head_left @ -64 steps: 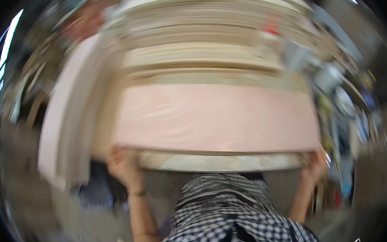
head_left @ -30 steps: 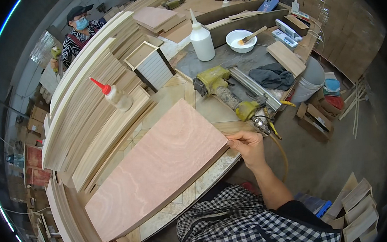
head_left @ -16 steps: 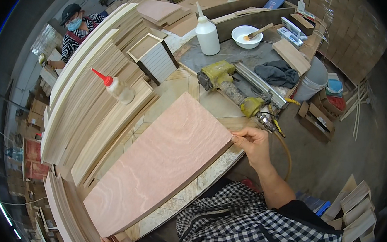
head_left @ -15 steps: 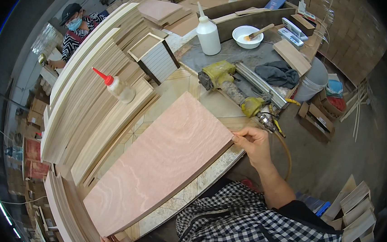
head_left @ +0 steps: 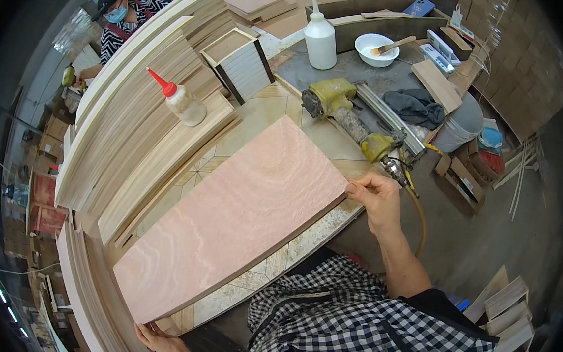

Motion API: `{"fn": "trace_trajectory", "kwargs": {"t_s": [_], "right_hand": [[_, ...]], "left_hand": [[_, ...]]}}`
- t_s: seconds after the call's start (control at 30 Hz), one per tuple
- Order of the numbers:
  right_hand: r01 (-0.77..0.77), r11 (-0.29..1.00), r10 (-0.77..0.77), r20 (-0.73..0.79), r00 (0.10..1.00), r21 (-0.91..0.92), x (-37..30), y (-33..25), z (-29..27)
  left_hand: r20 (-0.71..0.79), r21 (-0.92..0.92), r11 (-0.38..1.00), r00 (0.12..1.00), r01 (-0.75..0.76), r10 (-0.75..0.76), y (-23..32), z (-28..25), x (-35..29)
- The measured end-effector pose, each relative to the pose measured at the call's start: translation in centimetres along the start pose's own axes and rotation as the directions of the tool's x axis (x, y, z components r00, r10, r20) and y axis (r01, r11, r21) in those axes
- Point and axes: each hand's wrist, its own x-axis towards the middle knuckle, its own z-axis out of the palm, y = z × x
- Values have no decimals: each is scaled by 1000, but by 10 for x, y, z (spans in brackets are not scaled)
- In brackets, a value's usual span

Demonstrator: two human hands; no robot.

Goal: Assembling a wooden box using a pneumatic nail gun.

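A long, pinkish plywood panel (head_left: pixel 232 223), narrower at its left end, lies at a slant across the worktable in front of me. Its near edge shows some thickness. My right hand (head_left: pixel 379 198) pinches the panel's right corner between thumb and fingers. At the near left corner, my left hand (head_left: pixel 162 341) grips the edge, its fingertips partly hidden by the wood. Just beyond the right end rests a yellow-green nail gun (head_left: pixel 350 117), apart from the panel. A glue bottle with a red nozzle (head_left: pixel 185 105) stands on curved wooden strips (head_left: pixel 162 165) behind the panel.
Stacked curved boards (head_left: pixel 134 115) rise at the left. Farther back are a slatted box (head_left: pixel 239 63), a white squeeze bottle (head_left: pixel 320 40), a white bowl (head_left: pixel 376 51) with a brush, and a dark cloth (head_left: pixel 414 108). A grey bucket (head_left: pixel 461 125) stands at right. A masked co-worker (head_left: pixel 125 19) is far left.
The whole view has shifted a little, and more of my left hand and wrist shows. Both hands stay at the same panel corners.
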Motion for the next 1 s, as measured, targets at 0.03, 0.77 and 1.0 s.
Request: {"fn": "trace_trajectory", "kwargs": {"t_s": [0.03, 0.77, 1.0], "right_hand": [[-25, 1000, 25, 3, 1000, -11, 1, -1, -1], [-185, 983, 185, 20, 983, -3, 9, -15, -4], [-378, 925, 378, 150, 913, -31, 25, -27, -19]], "left_hand": [[33, -5, 1000, 999, -25, 25, -1, -3, 1], [872, -374, 258, -244, -891, 424, 75, 244, -250], [819, -379, 225, -213, -897, 532, 57, 257, -258]]}}
